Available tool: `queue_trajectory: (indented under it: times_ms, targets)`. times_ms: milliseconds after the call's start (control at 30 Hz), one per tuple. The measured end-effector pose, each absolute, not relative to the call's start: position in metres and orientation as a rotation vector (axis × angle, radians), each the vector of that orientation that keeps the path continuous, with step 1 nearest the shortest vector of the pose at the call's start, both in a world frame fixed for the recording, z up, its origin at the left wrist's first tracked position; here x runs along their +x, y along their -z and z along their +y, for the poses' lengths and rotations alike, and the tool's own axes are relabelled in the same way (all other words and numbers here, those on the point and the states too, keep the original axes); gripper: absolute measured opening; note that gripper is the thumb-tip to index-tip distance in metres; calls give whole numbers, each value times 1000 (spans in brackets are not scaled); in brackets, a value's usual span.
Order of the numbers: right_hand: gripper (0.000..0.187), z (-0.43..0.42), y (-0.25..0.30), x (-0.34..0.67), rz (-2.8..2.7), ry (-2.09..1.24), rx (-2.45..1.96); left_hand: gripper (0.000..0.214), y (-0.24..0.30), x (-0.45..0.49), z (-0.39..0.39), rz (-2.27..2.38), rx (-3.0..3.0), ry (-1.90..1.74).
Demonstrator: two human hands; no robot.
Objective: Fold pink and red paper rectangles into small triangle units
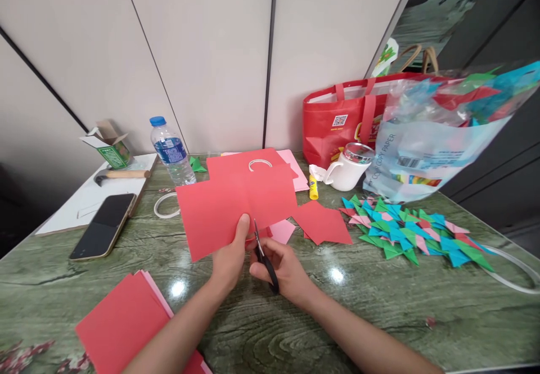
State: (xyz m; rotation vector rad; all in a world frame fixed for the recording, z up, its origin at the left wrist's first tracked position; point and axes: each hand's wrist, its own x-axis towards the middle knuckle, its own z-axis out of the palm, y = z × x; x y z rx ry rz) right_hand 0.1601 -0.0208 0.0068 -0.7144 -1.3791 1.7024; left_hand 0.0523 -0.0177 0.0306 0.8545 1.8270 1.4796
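Observation:
My left hand [230,256] grips a sheet of red paper [219,211] by its near edge, thumb on top, and holds it above the table. A crease runs down the sheet's middle. In my right hand [282,264] is a pair of scissors [266,267] with black handles. Its blades point away from me and meet the near edge of the red paper, close to the crease and beside my left thumb. Cut red pieces [324,223] and a pink piece [282,230] lie on the table just beyond and to the right.
Near left lies a stack of red and pink paper [126,320]; behind it are a phone [104,226], a hammer [124,175] and a water bottle [172,152]. Rightward stand a glue stick [313,187], a white mug [350,169], bags [324,124] and a folded-paper pile [405,230].

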Motion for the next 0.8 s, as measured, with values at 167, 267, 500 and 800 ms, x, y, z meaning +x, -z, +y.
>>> queue_trajectory:
  times_ms: [167,267,500,800]
  targets:
    - [35,-22,-8,160,-1379,-1693,-724,41,-32,52,-18,1800,881,-1519]
    - [37,-22,-9,159,-1370,-1697,-724,42,-32,53,-18,1778,853,-1508]
    - [38,-23,-5,159,-1356,-1677,-749,40,-31,54,-19,1763,825,-1514]
    - [37,-24,-5,159,-1336,-1666,-737,39,-38,56,-21,1844,826,-1482]
